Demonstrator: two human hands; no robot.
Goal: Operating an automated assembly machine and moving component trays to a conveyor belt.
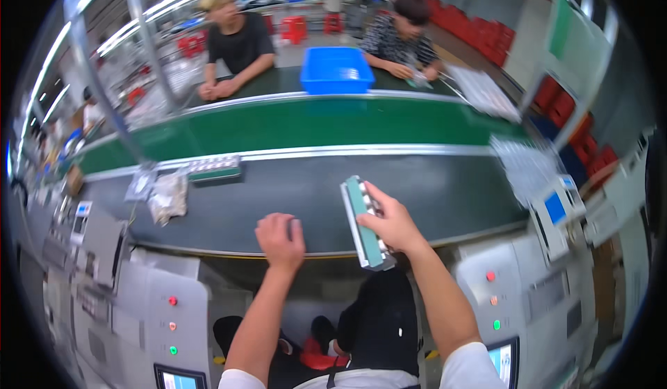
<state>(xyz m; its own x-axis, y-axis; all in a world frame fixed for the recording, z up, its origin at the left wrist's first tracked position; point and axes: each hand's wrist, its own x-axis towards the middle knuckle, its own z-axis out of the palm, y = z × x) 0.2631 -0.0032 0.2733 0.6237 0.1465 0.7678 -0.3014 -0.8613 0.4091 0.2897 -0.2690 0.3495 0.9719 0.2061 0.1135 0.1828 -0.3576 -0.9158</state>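
Note:
My right hand [393, 224] grips a long green and silver block [363, 224], tilted on edge above the near side of the dark table. Along its right side, partly under my fingers, runs a row of shiny round pieces. To the left, my left hand [281, 240] hovers over the table's front edge, fingers loosely bent and thumb apart, with nothing visible in it. A similar green block [214, 169] with rows of pale round pieces on top lies at the table's back left. Beside it are clear plastic bags [169, 196] of small parts.
Behind the dark table [299, 180] runs a green conveyor belt [278, 126]. A blue bin [337, 71] stands beyond it, between two seated people. Grey machines with buttons [174, 301] flank me on both sides. Clear plastic trays [524, 167] lie at the right end.

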